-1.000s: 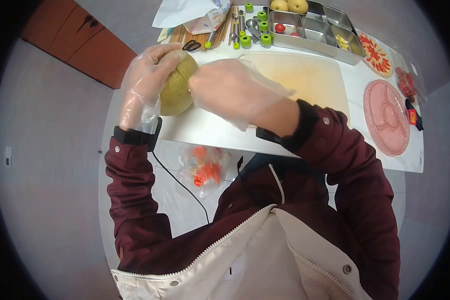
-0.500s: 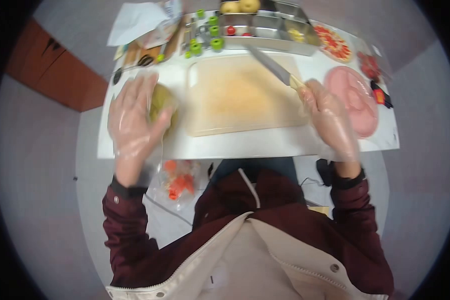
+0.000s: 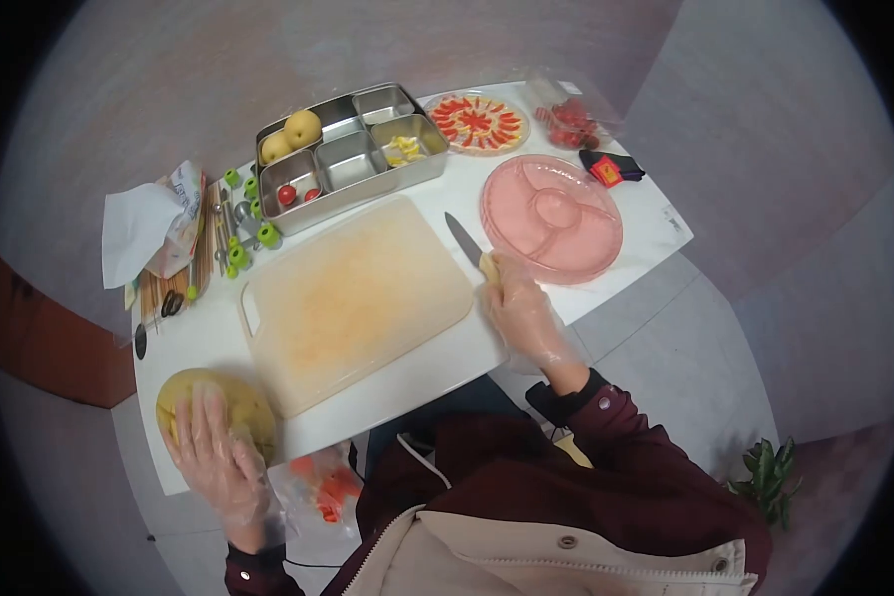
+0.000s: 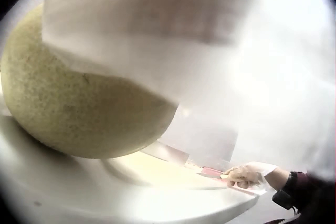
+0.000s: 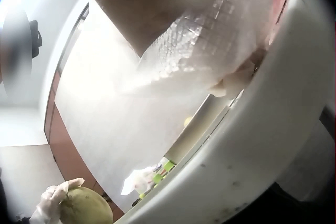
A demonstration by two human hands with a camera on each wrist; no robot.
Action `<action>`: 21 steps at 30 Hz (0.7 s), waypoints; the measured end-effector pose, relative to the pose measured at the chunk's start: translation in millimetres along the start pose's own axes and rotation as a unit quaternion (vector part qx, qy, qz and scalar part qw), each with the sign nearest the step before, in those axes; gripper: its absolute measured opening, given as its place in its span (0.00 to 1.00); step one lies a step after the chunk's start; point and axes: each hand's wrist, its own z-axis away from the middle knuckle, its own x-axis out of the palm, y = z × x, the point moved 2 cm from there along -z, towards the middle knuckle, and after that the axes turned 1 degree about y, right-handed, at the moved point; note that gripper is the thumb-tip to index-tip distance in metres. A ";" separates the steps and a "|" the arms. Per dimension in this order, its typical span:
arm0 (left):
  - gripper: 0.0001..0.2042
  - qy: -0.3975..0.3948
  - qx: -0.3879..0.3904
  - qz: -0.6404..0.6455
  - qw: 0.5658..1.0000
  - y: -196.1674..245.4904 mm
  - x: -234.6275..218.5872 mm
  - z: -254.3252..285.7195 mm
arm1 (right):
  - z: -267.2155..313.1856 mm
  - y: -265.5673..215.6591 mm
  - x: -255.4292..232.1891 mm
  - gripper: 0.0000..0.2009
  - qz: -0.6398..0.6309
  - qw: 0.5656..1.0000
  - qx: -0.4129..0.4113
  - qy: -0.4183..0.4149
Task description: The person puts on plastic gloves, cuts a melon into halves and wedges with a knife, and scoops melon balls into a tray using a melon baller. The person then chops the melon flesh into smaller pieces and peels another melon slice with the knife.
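A large yellow-green pomelo (image 3: 250,412) sits at the near left corner of the table. My left hand (image 3: 219,472), in a clear plastic glove, rests on it with the fingers extended over the rind. The left wrist view shows the speckled pomelo (image 4: 79,108) up close, partly covered by blurred glove plastic. On the right side, my gloved right hand (image 3: 526,316) grips a knife (image 3: 463,238) by its pale handle, the blade pointing away from me. That knife lies between the cutting board (image 3: 368,283) and the pink divided plate (image 3: 556,211) in the head view.
Behind the board stands a steel compartment tray (image 3: 377,179) with pears, cherry tomatoes and yellow pieces. A plate of arranged fruit (image 3: 479,124) and bagged strawberries (image 3: 571,124) are at the back right. Green-handled tools (image 3: 236,254), scissors (image 3: 172,302) and a paper bag (image 3: 154,233) occupy the left.
My right hand has left the pomelo and swung right with the knife, now beside the pink plate. My left hand stays at the pomelo. The head view has turned toward the right.
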 end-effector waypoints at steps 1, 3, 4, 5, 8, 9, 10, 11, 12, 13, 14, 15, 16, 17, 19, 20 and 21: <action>0.29 0.008 -0.030 0.019 0.999 0.1 -0.6 5.1 | 1.9 -4.6 -4.3 0.24 0.002 1.000 -0.001 0.002; 0.29 0.014 -0.063 0.038 0.997 2.2 -0.8 9.2 | 6.1 -21.9 -14.6 0.26 0.052 0.998 0.013 -0.030; 0.30 0.044 -0.120 0.066 0.990 3.0 -1.0 11.8 | 8.4 -25.3 -16.9 0.26 0.052 0.998 0.012 -0.033; 0.31 0.074 -0.177 0.093 0.977 1.6 -0.4 15.0 | 10.6 -28.1 -20.6 0.27 0.072 0.997 -0.028 -0.026; 0.34 0.145 -0.250 0.192 0.938 -4.8 3.1 19.0 | 15.8 -37.1 -39.1 0.29 0.123 0.986 -0.099 -0.044; 0.37 0.142 -0.300 0.302 0.893 -9.4 12.5 26.2 | 16.2 -41.3 -44.6 0.30 0.150 0.978 -0.131 -0.063; 0.41 0.145 -0.354 0.396 0.835 -16.7 19.9 37.6 | 15.6 -42.1 -51.7 0.29 0.158 0.973 -0.154 -0.065; 0.43 0.121 -0.370 0.428 0.816 -19.3 20.7 37.4 | 12.6 -53.7 -54.9 0.29 0.159 0.968 -0.179 -0.071; 0.46 0.101 -0.390 0.455 0.794 -22.0 18.1 38.0 | 12.0 -68.5 -55.1 0.29 0.133 0.974 -0.169 -0.068; 0.46 0.084 -0.402 0.476 0.778 -18.4 4.1 31.0 | 9.8 -92.9 -53.7 0.29 0.105 0.980 -0.155 -0.069; 0.47 0.070 -0.409 0.503 0.758 -13.1 -7.1 19.6 | 6.0 -119.0 -45.0 0.29 0.074 0.978 -0.170 -0.099; 0.48 0.057 -0.422 0.520 0.740 -12.4 -13.3 14.8 | 1.0 -144.5 -36.0 0.30 -0.044 0.969 -0.184 -0.159; 0.49 0.043 -0.428 0.546 0.719 -8.0 -17.6 12.1 | -1.4 -163.1 -26.8 0.31 -0.154 0.947 -0.189 -0.210; 0.49 0.047 -0.440 0.535 0.720 -5.2 -24.7 12.6 | 2.4 -187.9 -11.6 0.32 -0.202 0.924 -0.183 -0.268; 0.51 0.047 -0.465 0.602 0.648 -3.0 -28.5 8.3 | 9.9 -235.0 25.0 0.36 -0.270 0.879 -0.185 -0.347; 0.53 0.034 -0.447 0.586 0.675 -9.9 -22.7 14.0 | 14.0 -250.5 47.4 0.38 -0.294 0.858 -0.195 -0.373; 0.53 0.036 -0.448 0.584 0.676 -12.3 -22.0 16.2 | 18.1 -261.9 73.3 0.43 -0.310 0.850 -0.223 -0.362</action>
